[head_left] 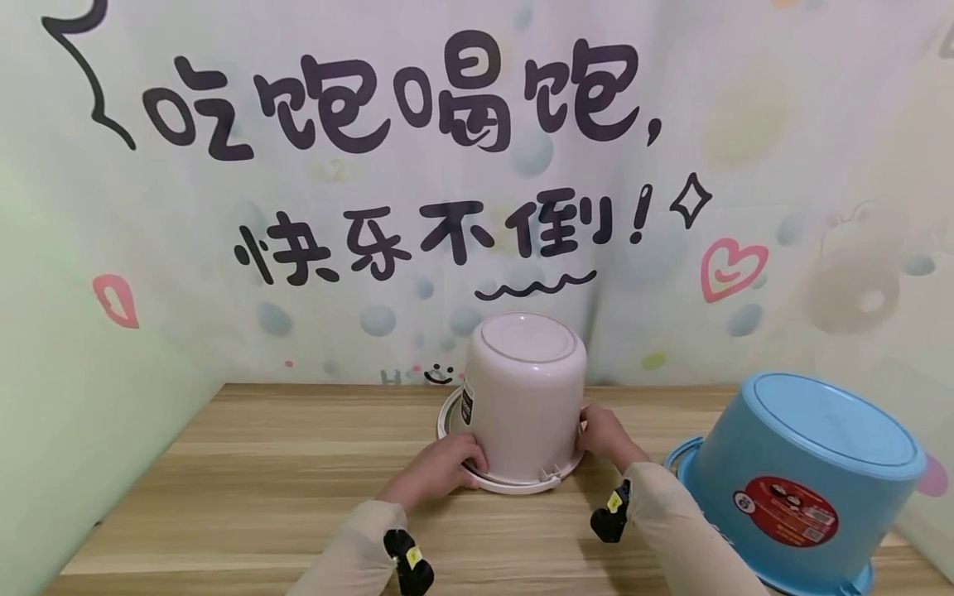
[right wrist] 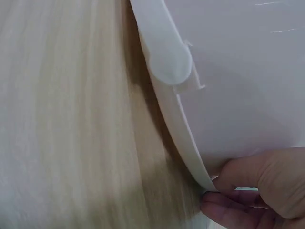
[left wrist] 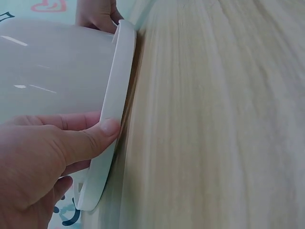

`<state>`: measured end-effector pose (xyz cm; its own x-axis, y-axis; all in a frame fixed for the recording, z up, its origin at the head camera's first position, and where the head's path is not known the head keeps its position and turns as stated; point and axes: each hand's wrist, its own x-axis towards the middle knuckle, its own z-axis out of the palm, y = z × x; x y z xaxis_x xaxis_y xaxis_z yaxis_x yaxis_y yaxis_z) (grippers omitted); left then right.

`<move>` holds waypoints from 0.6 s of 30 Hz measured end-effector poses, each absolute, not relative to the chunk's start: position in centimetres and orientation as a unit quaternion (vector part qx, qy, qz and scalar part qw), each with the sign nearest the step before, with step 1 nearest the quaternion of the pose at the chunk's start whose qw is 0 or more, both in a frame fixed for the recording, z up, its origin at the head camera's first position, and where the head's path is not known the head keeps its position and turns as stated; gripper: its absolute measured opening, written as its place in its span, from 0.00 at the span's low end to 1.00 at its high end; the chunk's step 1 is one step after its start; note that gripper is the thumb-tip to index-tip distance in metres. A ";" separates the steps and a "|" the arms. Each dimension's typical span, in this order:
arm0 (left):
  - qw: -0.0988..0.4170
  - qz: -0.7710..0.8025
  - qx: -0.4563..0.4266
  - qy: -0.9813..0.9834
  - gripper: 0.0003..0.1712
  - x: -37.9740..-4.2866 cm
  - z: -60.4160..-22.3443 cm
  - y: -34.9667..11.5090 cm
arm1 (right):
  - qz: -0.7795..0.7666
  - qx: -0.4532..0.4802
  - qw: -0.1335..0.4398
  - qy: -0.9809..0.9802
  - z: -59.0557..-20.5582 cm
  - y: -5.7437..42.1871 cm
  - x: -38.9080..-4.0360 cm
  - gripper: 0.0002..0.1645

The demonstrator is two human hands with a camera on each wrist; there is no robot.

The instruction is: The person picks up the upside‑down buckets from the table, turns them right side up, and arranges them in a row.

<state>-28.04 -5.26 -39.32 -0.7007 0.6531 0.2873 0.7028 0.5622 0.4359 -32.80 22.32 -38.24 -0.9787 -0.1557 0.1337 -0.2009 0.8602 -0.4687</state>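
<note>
Pale pink bucket (head_left: 525, 406) — upside down, between hands (head_left: 440, 468) (head_left: 607, 437) — gripped low.

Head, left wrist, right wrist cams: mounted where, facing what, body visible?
Head: on head, facing forward and down at pink bucket; left hand, right hand, sleeves show.
Left wrist: worn there, facing pink bucket's side; both hands show.
Right wrist: worn there, facing pink bucket's edge; right hand only.
Wrist views share pink bucket, table, right hand.

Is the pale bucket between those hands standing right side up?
No, the pale bucket is upside down, with its closed base facing up.
</note>
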 end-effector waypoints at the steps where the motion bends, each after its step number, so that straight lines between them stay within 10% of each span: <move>1: 0.047 -0.266 -0.384 -0.883 0.07 -28.0 -39.3 -5.3 | 0.251 0.092 0.046 -0.962 -38.3 22.3 -32.8 0.18; 18: 0.054 -0.267 -0.425 -0.863 0.08 -27.3 -36.5 -6.9 | 0.301 0.164 0.019 -0.939 -35.7 22.6 -31.8 0.16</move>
